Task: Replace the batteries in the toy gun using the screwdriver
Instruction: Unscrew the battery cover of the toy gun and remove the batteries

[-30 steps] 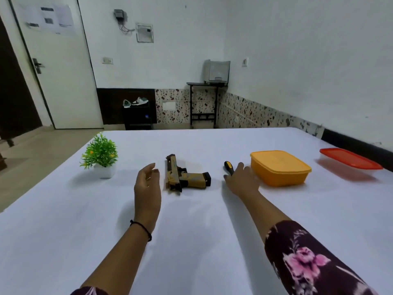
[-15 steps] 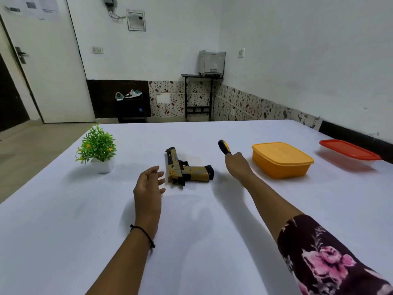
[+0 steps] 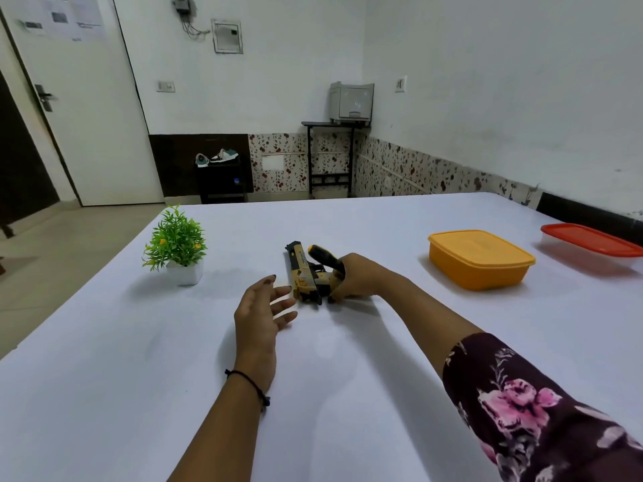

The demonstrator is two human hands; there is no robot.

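Yellow and black, the toy gun (image 3: 302,271) lies flat on the white table (image 3: 139,342), near its middle. Seen from the head camera, its long axis runs away from the person, with the muzzle at the far end. Its grip sticks out to the right, mostly hidden under the right hand (image 3: 360,276). That hand is curled round the screwdriver (image 3: 322,255), clamping it. The black handle with its yellow end slants up and to the left, above the gun; the shaft is hidden. The left hand (image 3: 261,307) hovers just beside the gun's near end, fingers spread apart and holding nothing.

To the right stands an orange box (image 3: 480,264) with its lid on, so its contents cannot be seen. Farther right is a clear box with a red lid (image 3: 591,240); what is inside cannot be told. A small green plant in a white pot (image 3: 177,245) stands to the left.
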